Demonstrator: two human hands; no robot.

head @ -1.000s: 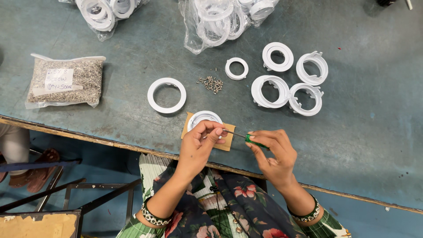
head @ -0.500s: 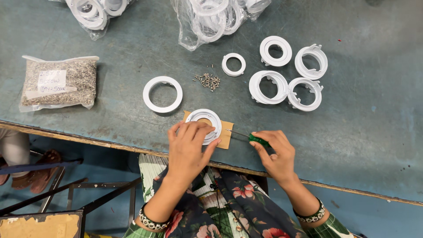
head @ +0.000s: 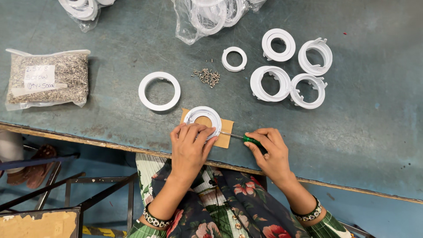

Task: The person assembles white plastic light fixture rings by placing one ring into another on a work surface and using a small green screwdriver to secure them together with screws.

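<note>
A white plastic ring (head: 202,116) lies on a small brown cardboard pad (head: 225,139) near the table's front edge. My left hand (head: 189,146) presses its fingertips on the ring's near rim. My right hand (head: 269,150) grips a green-handled screwdriver (head: 249,139), whose thin shaft points left toward the ring's right side. A small pile of tiny screws (head: 209,76) lies just beyond the ring.
A loose white ring (head: 159,91) lies to the left, a smaller ring (head: 234,59) and several ring housings (head: 290,66) to the right. A clear bag of screws (head: 47,78) sits far left. Bags of white rings (head: 211,15) lie at the back. The table's front edge (head: 79,136) is worn.
My left hand slid down from on top of the ring to its near rim. My right hand and the screwdriver shifted slightly right and lower, the tip staying at the ring.
</note>
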